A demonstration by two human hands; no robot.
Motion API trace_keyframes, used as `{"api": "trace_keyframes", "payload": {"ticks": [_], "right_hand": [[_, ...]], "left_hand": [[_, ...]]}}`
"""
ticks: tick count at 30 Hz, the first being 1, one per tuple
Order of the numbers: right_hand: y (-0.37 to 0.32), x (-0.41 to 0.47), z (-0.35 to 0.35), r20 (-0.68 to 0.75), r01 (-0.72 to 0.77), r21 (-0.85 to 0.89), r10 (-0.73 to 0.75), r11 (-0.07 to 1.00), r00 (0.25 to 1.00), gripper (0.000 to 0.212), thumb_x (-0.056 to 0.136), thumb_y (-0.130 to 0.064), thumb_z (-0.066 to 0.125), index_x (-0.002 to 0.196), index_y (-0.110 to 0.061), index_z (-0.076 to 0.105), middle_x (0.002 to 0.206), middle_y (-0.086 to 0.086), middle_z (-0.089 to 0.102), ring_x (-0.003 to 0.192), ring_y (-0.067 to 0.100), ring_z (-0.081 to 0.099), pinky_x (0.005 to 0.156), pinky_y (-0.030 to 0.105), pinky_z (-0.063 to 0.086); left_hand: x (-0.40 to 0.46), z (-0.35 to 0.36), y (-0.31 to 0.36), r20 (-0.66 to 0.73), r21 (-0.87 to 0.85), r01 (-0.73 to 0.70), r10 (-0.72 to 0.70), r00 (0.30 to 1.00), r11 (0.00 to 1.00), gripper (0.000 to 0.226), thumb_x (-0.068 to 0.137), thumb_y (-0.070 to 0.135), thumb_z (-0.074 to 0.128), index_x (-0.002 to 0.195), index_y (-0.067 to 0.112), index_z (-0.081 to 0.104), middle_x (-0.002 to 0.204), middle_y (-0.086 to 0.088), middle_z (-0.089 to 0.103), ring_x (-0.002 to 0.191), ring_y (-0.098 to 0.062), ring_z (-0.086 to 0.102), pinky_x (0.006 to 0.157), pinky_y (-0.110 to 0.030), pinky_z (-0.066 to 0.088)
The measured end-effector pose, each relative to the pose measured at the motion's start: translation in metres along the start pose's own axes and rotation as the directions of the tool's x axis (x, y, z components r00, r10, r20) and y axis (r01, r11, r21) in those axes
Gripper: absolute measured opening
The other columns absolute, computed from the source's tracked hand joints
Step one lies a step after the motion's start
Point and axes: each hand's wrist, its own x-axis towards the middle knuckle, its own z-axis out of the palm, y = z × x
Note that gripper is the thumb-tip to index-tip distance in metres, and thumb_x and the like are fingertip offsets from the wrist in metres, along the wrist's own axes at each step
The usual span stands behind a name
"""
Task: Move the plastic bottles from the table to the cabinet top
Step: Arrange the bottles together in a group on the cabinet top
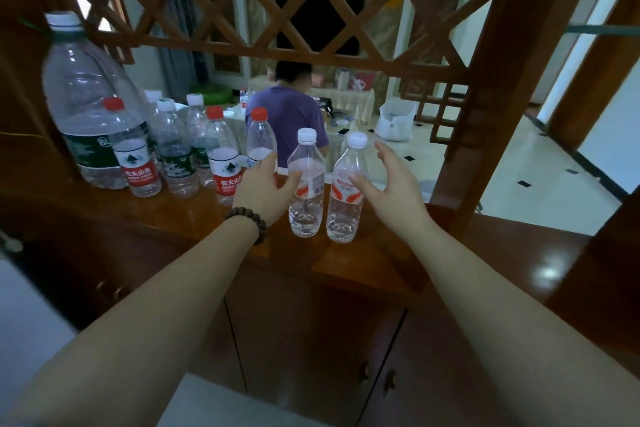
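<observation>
Clear plastic bottles (306, 184) (346, 189) stand upright, caps up, on cabinet top (346, 263); both hands (266, 189) (391, 189) spread, gripping nothing.

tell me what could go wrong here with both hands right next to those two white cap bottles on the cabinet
1. The two white-capped bottles stand close together, nearly empty; the left hand or right hand, both open beside them, could tip one into the other.
2. They stand near the front edge of the cabinet top, so a knocked bottle might roll off.
3. The red-capped bottles just behind the left hand could be bumped.
</observation>
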Motion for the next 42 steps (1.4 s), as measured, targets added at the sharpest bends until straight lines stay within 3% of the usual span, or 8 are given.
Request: {"api": "trace_keyframes", "payload": {"ticks": [3,8,16,23,29,34,38,42], "right_hand": [[-0.021,0.0,-0.004,-0.001,0.092,-0.06,-0.092,0.994,0.996,0.066,0.089,-0.041,0.061,0.146,-0.024,0.032,0.148,0.0,0.04,0.135,0.016,0.037,0.107,0.029,0.032],[-0.059,0.008,0.012,0.06,0.243,-0.082,-0.239,0.967,0.969,0.049,0.091,-0.037,0.059,0.135,-0.018,0.047,0.136,0.002,0.049,0.126,0.015,0.044,0.089,0.014,0.026],[-0.11,0.034,0.071,0.197,0.371,-0.008,-0.362,0.929,0.911,0.036,0.091,-0.03,0.06,0.123,-0.013,0.058,0.117,-0.001,0.053,0.11,0.015,0.05,0.08,0.015,0.029],[-0.152,0.082,0.165,0.284,0.424,0.027,-0.414,0.905,0.865,0.029,0.09,-0.025,0.063,0.116,-0.013,0.062,0.12,0.005,0.058,0.116,0.018,0.051,0.087,0.016,0.029],[-0.196,0.148,0.238,0.285,0.44,0.029,-0.429,0.898,0.857,0.033,0.09,-0.029,0.062,0.12,-0.016,0.06,0.124,0.003,0.054,0.118,0.017,0.05,0.088,0.018,0.03],[-0.227,0.214,0.28,0.334,0.412,-0.058,-0.371,0.91,0.866,0.041,0.09,-0.033,0.061,0.127,-0.017,0.055,0.135,0.008,0.049,0.125,0.02,0.045,0.086,0.015,0.026],[-0.241,0.254,0.308,0.467,0.385,-0.165,-0.272,0.908,0.841,0.049,0.088,-0.034,0.063,0.133,-0.016,0.051,0.142,0.007,0.047,0.127,0.023,0.046,0.093,0.023,0.033],[-0.245,0.272,0.326,0.621,0.383,-0.256,-0.154,0.888,0.769,0.056,0.088,-0.027,0.065,0.139,-0.015,0.045,0.14,0.01,0.05,0.122,0.025,0.051,0.085,0.022,0.035]], "left_hand": [[-0.007,-0.024,-0.008,-0.069,0.123,-0.009,0.018,0.997,0.992,0.065,0.092,0.051,0.048,0.145,0.015,0.035,0.14,-0.011,0.047,0.126,-0.027,0.045,0.101,-0.044,0.042],[-0.018,-0.066,-0.032,-0.121,0.205,0.032,-0.007,0.993,0.978,0.057,0.091,0.047,0.05,0.139,0.016,0.043,0.136,-0.01,0.049,0.122,-0.027,0.047,0.099,-0.043,0.043],[-0.017,-0.124,-0.088,-0.234,0.292,0.121,-0.052,0.971,0.949,0.05,0.092,0.041,0.052,0.135,0.016,0.046,0.129,-0.009,0.052,0.119,-0.028,0.046,0.095,-0.041,0.042],[0.03,-0.162,-0.16,-0.295,0.301,0.089,0.004,0.956,0.949,0.05,0.091,0.039,0.055,0.134,0.014,0.047,0.129,-0.008,0.053,0.118,-0.025,0.047,0.094,-0.036,0.042],[0.091,-0.194,-0.221,-0.266,0.315,-0.032,0.121,0.956,0.948,0.07,0.086,0.041,0.064,0.143,0.013,0.036,0.14,-0.008,0.045,0.129,-0.023,0.04,0.105,-0.034,0.036],[0.137,-0.204,-0.249,-0.117,0.41,-0.175,0.242,0.963,0.895,0.093,0.077,0.046,0.073,0.149,0.02,0.022,0.155,-0.006,0.024,0.14,-0.023,0.026,0.113,-0.041,0.03],[0.161,-0.204,-0.263,-0.003,0.498,-0.239,0.277,0.961,0.834,0.101,0.074,0.044,0.075,0.151,0.022,0.014,0.158,-0.004,0.015,0.14,-0.025,0.024,0.114,-0.038,0.026],[0.171,-0.199,-0.272,0.057,0.526,-0.297,0.316,0.947,0.797,0.1,0.073,0.033,0.078,0.151,0.019,0.016,0.156,-0.003,0.019,0.138,-0.023,0.027,0.113,-0.034,0.025]]}}
